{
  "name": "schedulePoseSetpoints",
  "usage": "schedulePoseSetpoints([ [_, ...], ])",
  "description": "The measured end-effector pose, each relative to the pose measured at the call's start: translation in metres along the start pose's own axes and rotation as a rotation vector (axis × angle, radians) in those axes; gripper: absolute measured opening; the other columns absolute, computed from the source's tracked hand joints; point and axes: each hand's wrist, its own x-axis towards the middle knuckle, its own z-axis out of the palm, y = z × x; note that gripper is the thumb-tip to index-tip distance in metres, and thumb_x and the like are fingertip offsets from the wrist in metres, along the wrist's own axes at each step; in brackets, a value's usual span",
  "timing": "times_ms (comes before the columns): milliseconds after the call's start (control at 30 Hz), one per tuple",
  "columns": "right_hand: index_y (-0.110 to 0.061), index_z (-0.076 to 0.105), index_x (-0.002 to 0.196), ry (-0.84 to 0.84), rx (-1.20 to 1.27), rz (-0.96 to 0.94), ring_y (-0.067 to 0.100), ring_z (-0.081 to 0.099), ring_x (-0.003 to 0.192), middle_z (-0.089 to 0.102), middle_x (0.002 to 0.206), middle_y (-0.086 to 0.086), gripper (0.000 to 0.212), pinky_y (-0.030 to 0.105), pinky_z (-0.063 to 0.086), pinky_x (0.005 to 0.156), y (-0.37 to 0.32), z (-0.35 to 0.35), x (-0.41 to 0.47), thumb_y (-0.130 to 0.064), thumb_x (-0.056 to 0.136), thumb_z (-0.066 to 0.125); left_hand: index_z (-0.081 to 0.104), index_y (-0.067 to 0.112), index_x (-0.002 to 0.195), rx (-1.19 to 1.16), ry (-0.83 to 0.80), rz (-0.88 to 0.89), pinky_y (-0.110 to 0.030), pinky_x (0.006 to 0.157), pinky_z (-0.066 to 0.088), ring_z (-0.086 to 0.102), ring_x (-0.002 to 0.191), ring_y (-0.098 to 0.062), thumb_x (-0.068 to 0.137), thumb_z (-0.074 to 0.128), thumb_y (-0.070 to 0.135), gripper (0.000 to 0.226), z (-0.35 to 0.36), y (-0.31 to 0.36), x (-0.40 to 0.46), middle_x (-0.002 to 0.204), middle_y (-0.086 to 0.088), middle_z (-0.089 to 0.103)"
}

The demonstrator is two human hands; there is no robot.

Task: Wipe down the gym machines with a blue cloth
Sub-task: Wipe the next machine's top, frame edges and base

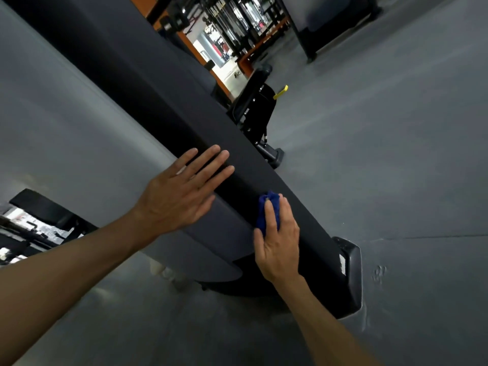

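Observation:
A long black gym machine housing (148,83) runs diagonally from the upper left down to a black base foot (348,276) at the lower right. My left hand (182,191) lies flat on its edge with fingers straight and spread. A bunched blue cloth (268,211) is pressed against the black surface lower down. My right hand (278,240) grips the cloth, with fingers curled over it and most of the cloth hidden under the palm.
Grey rubber floor (396,154) spreads to the right and below. A black bench with a yellow lever (280,92) stands behind the housing. Weight racks and orange frames (237,27) fill the top. More black equipment (39,215) sits at the left edge.

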Motion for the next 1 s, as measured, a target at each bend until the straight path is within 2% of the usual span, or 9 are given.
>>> schedulePoseSetpoints([
  [100, -0.019, 0.019, 0.162, 0.002, 0.054, 0.116, 0.031, 0.016, 0.157, 0.000, 0.172, 0.000, 0.069, 0.056, 0.031, 0.117, -0.002, -0.002, -0.007, -0.034, 0.101, 0.046, 0.013, 0.009, 0.166, 0.012, -0.011, -0.021, -0.055, 0.126, 0.026, 0.013, 0.160, -0.035, 0.110, 0.031, 0.040, 0.066, -0.004, -0.008, -0.006, 0.173, -0.018, 0.009],
  [167, -0.019, 0.017, 0.163, 0.007, 0.090, 0.128, 0.031, 0.012, 0.157, -0.002, 0.172, -0.001, 0.070, 0.056, 0.027, 0.120, -0.023, -0.005, 0.006, -0.036, 0.101, 0.044, 0.013, 0.009, 0.166, 0.010, -0.010, -0.053, -0.057, 0.125, 0.025, 0.012, 0.160, -0.036, 0.109, 0.036, 0.041, 0.069, -0.004, -0.017, -0.012, 0.173, -0.018, 0.008],
  [300, -0.018, 0.020, 0.163, -0.054, 0.073, -0.112, 0.026, 0.003, 0.159, 0.006, 0.172, 0.007, 0.067, 0.045, 0.018, 0.124, -0.089, -0.016, 0.085, -0.037, 0.103, 0.042, 0.017, 0.011, 0.166, 0.024, 0.010, -0.128, -0.060, 0.125, 0.024, 0.015, 0.159, -0.035, 0.107, 0.044, 0.045, 0.074, -0.002, -0.036, -0.023, 0.173, -0.016, 0.011],
  [400, -0.022, 0.020, 0.164, -0.078, 0.014, -0.245, 0.026, 0.010, 0.158, 0.012, 0.170, 0.010, 0.064, 0.042, 0.021, 0.122, -0.124, -0.022, 0.138, -0.038, 0.105, 0.041, 0.015, 0.009, 0.166, 0.064, 0.010, -0.155, -0.057, 0.125, 0.024, 0.014, 0.160, -0.033, 0.107, 0.041, 0.048, 0.075, 0.004, -0.046, -0.029, 0.173, -0.015, 0.010],
  [500, -0.023, 0.021, 0.164, -0.080, 0.000, -0.305, 0.026, 0.016, 0.157, 0.012, 0.170, 0.009, 0.066, 0.045, 0.029, 0.119, -0.102, -0.023, 0.129, -0.032, 0.104, 0.047, 0.019, 0.010, 0.166, 0.053, 0.045, -0.143, -0.055, 0.126, 0.023, 0.017, 0.159, -0.032, 0.107, 0.042, 0.047, 0.073, 0.010, -0.051, -0.031, 0.173, -0.013, 0.015],
  [600, -0.023, 0.022, 0.163, -0.082, 0.020, -0.236, 0.025, 0.016, 0.157, 0.009, 0.171, 0.005, 0.067, 0.045, 0.034, 0.116, -0.054, -0.021, 0.080, -0.025, 0.103, 0.051, 0.024, 0.011, 0.165, 0.021, 0.103, -0.145, -0.053, 0.127, 0.021, 0.019, 0.159, -0.031, 0.106, 0.046, 0.045, 0.072, 0.018, -0.052, -0.031, 0.172, -0.012, 0.019],
  [767, -0.021, 0.017, 0.164, -0.143, -0.028, -0.220, 0.027, 0.013, 0.158, 0.007, 0.172, 0.002, 0.067, 0.034, 0.028, 0.119, -0.024, -0.025, 0.062, -0.018, 0.106, 0.050, 0.028, 0.011, 0.164, -0.021, 0.169, -0.108, -0.048, 0.129, 0.016, 0.021, 0.158, -0.031, 0.106, 0.046, 0.040, 0.067, 0.026, -0.058, -0.028, 0.171, -0.013, 0.024],
  [867, -0.015, 0.022, 0.163, -0.130, -0.033, -0.285, 0.029, 0.012, 0.158, 0.012, 0.172, 0.008, 0.065, 0.034, 0.026, 0.118, -0.061, -0.027, 0.096, -0.016, 0.103, 0.050, 0.028, 0.012, 0.163, -0.052, 0.186, -0.136, -0.046, 0.129, 0.016, 0.020, 0.158, -0.032, 0.105, 0.046, 0.040, 0.067, 0.024, -0.077, -0.033, 0.171, -0.015, 0.022],
  [1000, -0.017, 0.020, 0.163, -0.039, -0.034, -0.434, 0.029, 0.010, 0.158, 0.013, 0.171, 0.012, 0.062, 0.036, 0.025, 0.119, -0.155, -0.023, 0.181, -0.022, 0.107, 0.046, 0.024, 0.011, 0.164, -0.048, 0.256, -0.360, -0.047, 0.129, 0.015, 0.016, 0.159, -0.033, 0.105, 0.044, 0.047, 0.071, 0.016, -0.126, -0.040, 0.171, -0.016, 0.018],
])
